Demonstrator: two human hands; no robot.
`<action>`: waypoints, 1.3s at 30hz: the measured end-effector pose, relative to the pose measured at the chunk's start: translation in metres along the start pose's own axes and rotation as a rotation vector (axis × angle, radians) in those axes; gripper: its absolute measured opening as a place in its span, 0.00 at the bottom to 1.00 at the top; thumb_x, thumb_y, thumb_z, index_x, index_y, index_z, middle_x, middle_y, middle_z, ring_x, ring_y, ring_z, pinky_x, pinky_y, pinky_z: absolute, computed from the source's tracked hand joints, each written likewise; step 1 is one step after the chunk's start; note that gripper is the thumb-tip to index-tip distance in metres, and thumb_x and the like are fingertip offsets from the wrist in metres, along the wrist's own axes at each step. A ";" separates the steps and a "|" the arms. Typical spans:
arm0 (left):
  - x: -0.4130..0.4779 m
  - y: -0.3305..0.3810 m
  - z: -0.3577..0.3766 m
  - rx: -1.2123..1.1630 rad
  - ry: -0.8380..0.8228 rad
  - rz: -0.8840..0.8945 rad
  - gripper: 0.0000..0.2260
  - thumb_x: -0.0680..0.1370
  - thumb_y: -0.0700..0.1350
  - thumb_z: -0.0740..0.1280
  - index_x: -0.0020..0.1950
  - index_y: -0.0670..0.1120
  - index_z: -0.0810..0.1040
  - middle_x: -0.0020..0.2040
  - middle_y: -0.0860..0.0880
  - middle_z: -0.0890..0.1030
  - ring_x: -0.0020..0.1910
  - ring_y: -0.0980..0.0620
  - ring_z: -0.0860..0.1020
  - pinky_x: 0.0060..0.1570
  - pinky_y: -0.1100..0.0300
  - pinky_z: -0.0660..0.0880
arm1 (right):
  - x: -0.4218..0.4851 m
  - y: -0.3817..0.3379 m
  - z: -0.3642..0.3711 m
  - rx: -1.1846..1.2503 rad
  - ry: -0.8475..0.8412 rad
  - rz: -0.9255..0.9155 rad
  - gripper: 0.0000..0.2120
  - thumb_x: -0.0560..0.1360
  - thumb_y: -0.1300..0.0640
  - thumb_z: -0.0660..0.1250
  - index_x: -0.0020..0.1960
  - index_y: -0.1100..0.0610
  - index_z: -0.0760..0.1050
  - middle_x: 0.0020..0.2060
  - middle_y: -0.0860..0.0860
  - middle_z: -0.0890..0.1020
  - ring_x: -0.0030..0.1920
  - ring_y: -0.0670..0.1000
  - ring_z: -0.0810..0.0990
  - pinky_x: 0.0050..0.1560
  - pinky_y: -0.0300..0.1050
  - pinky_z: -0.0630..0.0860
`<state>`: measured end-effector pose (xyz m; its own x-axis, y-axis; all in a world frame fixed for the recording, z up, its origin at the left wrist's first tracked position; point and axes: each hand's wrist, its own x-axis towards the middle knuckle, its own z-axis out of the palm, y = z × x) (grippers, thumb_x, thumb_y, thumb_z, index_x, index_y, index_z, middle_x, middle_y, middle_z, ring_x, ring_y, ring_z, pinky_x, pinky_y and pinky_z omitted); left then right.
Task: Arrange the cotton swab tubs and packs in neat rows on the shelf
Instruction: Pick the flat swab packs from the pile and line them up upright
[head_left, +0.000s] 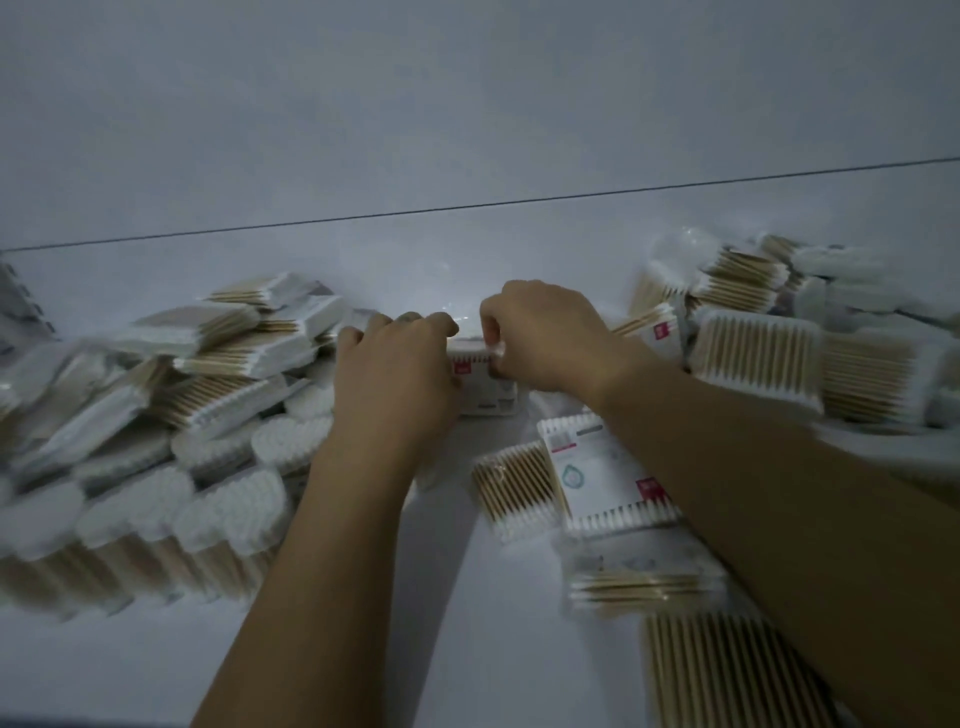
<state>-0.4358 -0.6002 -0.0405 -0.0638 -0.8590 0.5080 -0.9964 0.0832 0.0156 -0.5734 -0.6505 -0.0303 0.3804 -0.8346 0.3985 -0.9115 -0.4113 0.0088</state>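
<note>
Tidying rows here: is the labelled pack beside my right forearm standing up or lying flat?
Lying flat: the pack rests label-up on the shelf.

The left hand and right hand hold one pack in the middle of the shelf, near the wall. A heap of packs lies left, with tubs before it. Loose packs lie right.

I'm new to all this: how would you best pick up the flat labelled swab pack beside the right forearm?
Likely from above, pinching its two cotton-tip ends: the labelled pack lies flat, label up, partly over another swab pack, and the right forearm crosses its right side, leaving those ends exposed.
</note>
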 end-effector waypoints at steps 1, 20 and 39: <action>0.000 -0.002 0.000 0.010 -0.011 0.002 0.21 0.78 0.46 0.64 0.71 0.55 0.69 0.65 0.50 0.76 0.66 0.45 0.69 0.63 0.49 0.60 | 0.001 -0.001 0.003 0.015 -0.005 -0.008 0.11 0.72 0.57 0.72 0.54 0.54 0.78 0.51 0.52 0.78 0.49 0.54 0.77 0.44 0.45 0.69; -0.013 0.027 -0.018 -0.421 -0.159 0.343 0.18 0.74 0.67 0.61 0.55 0.58 0.79 0.47 0.59 0.81 0.48 0.59 0.78 0.56 0.51 0.74 | 0.019 0.019 -0.087 0.106 0.023 0.038 0.14 0.73 0.59 0.70 0.58 0.50 0.79 0.54 0.49 0.80 0.51 0.50 0.78 0.51 0.45 0.75; -0.014 0.031 -0.021 -1.051 0.061 -0.013 0.12 0.71 0.48 0.76 0.50 0.49 0.78 0.43 0.53 0.82 0.37 0.57 0.82 0.35 0.62 0.78 | -0.078 0.040 -0.081 0.502 0.034 0.157 0.20 0.75 0.38 0.66 0.61 0.48 0.77 0.49 0.43 0.81 0.46 0.42 0.79 0.45 0.38 0.74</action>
<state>-0.4644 -0.5754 -0.0294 -0.0211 -0.8386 0.5443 -0.4453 0.4954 0.7459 -0.6517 -0.5723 0.0129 0.2329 -0.8913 0.3891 -0.7667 -0.4144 -0.4904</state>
